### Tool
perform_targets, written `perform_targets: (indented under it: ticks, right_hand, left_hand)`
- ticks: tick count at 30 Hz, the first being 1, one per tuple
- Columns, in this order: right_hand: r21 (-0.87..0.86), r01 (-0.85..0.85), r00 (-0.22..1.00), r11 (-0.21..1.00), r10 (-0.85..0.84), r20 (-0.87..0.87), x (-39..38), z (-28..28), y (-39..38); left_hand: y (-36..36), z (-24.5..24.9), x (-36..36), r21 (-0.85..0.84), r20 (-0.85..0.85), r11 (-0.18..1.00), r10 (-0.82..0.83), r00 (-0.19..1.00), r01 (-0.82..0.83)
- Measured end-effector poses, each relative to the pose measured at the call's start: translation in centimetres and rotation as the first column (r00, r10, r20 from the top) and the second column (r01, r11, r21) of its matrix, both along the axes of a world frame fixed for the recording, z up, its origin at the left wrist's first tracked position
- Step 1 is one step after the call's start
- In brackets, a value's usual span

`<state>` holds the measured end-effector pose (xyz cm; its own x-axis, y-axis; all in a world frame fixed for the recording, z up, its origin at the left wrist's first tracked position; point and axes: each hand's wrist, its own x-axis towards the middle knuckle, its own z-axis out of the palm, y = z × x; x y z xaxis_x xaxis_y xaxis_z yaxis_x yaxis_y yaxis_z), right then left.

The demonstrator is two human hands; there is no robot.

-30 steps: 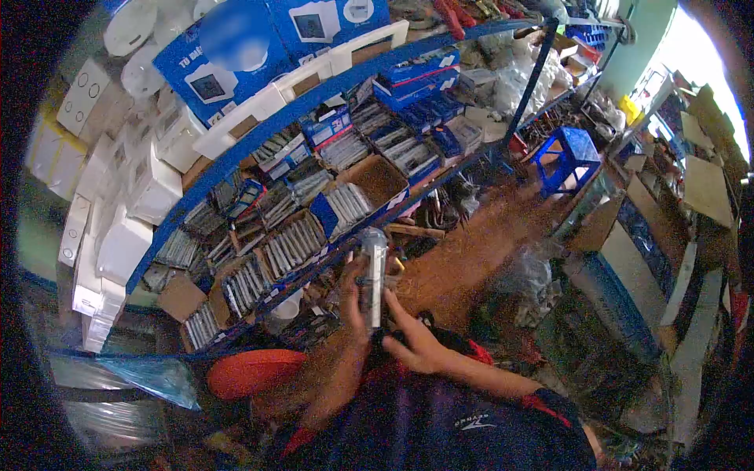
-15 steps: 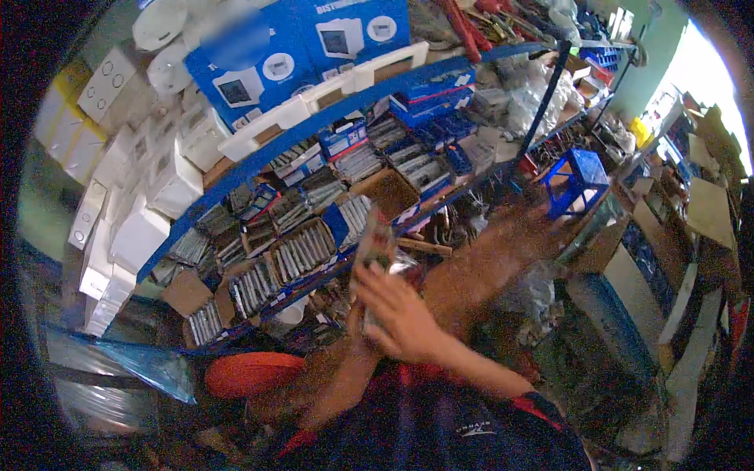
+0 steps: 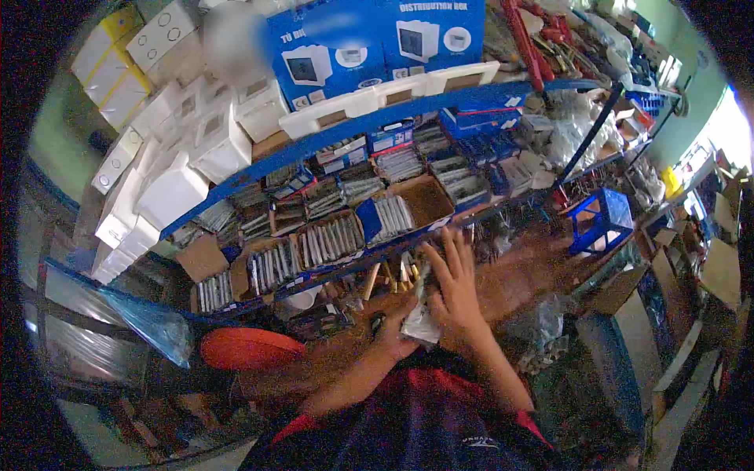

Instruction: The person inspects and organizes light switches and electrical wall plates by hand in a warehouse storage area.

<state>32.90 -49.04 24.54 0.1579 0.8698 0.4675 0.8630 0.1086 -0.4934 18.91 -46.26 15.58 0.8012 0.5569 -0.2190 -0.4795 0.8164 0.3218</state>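
Note:
Both my hands meet in front of my chest around a small clear plastic packet (image 3: 421, 320) of hardware. My left hand (image 3: 393, 322) holds the packet from below and the left. My right hand (image 3: 454, 294) lies over its top and right side with the fingers spread and pointing up toward the shelf. Most of the packet is hidden between the two hands. Just beyond my fingers is the blue metal shelf (image 3: 377, 118), with open cardboard boxes of packed screws (image 3: 330, 239) on the level nearest my hands.
White plastic junction boxes (image 3: 169, 184) are stacked at the left. Blue distribution-box cartons (image 3: 369, 43) stand on the top shelf. A blue plastic stool (image 3: 601, 220) is on the brown floor to the right, a red stool seat (image 3: 243, 347) at my lower left, and cardboard boxes (image 3: 711, 271) line the right aisle.
The packet has come down from upright in front of the shelf to my chest. My right hand moved from beside it to over it. My head turned left and up.

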Motion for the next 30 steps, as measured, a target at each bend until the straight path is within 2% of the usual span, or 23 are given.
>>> perform_targets:
  ticks: [3, 4, 6, 9, 10, 13, 14, 16, 17, 18, 19, 21, 24, 26, 27, 28, 30]
  right_hand:
    - [0.014, -0.097, 0.973, 0.995, 0.098, -0.210, -3.8, -4.2, -0.4]
    - [0.020, -0.204, 0.956, 0.979, 0.203, -0.213, -4.6, -4.2, -1.0]
    - [0.010, -0.350, 0.919, 0.937, 0.345, -0.193, -5.7, -3.4, -2.0]
    - [0.008, -0.494, 0.790, 0.870, 0.452, -0.414, -4.6, -4.2, -1.8]
    - [-0.179, -0.470, 0.809, 0.865, 0.340, -0.481, -4.2, -4.0, -1.7]
    - [-0.115, -0.335, 0.932, 0.935, 0.311, -0.184, -2.4, -3.6, 0.6]
    - [-0.054, -0.253, 0.958, 0.966, 0.243, -0.153, -2.1, -3.3, 1.4]
    - [-0.148, -0.199, 0.980, 0.969, 0.197, -0.027, -2.5, -2.0, 2.0]
    - [-0.185, -0.166, 0.984, 0.969, 0.176, 0.039, -2.7, -1.4, 2.5]
    - [-0.168, -0.193, 0.981, 0.967, 0.189, -0.040, -3.5, -3.4, 2.5]
    - [-0.183, -0.246, 0.959, 0.952, 0.211, -0.190, -4.5, -4.4, 2.0]
    - [-0.194, -0.353, 0.851, 0.915, 0.228, -0.474, -6.3, -5.8, 0.9]
    - [-0.241, -0.569, 0.677, 0.786, 0.280, -0.681, -7.9, -6.9, -0.5]
    - [-0.267, -0.423, 0.893, 0.866, 0.347, -0.286, -7.9, -6.0, 0.9]
    - [-0.252, -0.346, 0.938, 0.904, 0.341, -0.065, -8.0, -5.3, 1.6]
    - [-0.242, -0.239, 0.969, 0.940, 0.245, -0.004, -7.9, -3.7, 2.7]
    - [-0.201, -0.135, 0.990, 0.970, 0.141, 0.017, -7.1, -2.6, 4.9]
  left_hand:
    - [0.7, 3.4, 0.2, -0.002, -0.242, 0.991, 0.129, 0.962, -0.133]
    - [0.4, 2.3, -0.6, 0.135, -0.177, 0.962, 0.259, 0.950, -0.237]
    - [0.6, 1.2, -1.6, 0.210, -0.103, 0.925, 0.345, 0.933, -0.318]
    - [1.3, 1.6, -1.3, 0.052, -0.151, 0.963, 0.271, 0.951, -0.266]
    - [1.3, 1.9, -1.0, 0.002, -0.161, 0.969, 0.243, 0.956, -0.246]
    - [1.1, 2.0, -0.6, -0.128, -0.169, 0.971, 0.179, 0.969, -0.202]
    - [1.2, 1.7, -0.7, -0.159, -0.156, 0.970, 0.160, 0.975, -0.185]
    - [1.5, 0.3, -1.5, -0.177, -0.071, 0.977, 0.106, 0.992, -0.118]
    - [1.9, -0.4, -1.7, -0.210, -0.094, 0.967, 0.129, 0.987, -0.147]
    - [2.4, -0.9, -1.8, -0.242, -0.118, 0.954, 0.149, 0.982, -0.174]
    - [2.8, -1.2, -2.0, -0.276, -0.145, 0.940, 0.166, 0.975, -0.201]
    - [3.9, -1.0, -2.5, -0.206, -0.296, 0.934, 0.226, 0.928, -0.293]
    - [5.3, 0.7, -3.9, -0.108, -0.305, 0.936, 0.289, 0.908, -0.335]
    - [5.8, 1.8, -4.0, -0.073, -0.297, 0.939, 0.301, 0.906, -0.336]
    - [5.7, 2.0, -3.8, -0.060, -0.311, 0.940, 0.302, 0.901, -0.336]
    - [5.7, 2.0, -3.6, -0.058, -0.325, 0.939, 0.303, 0.896, -0.338]
    - [5.8, 1.5, -3.4, -0.019, -0.454, 0.953, 0.260, 0.852, -0.302]
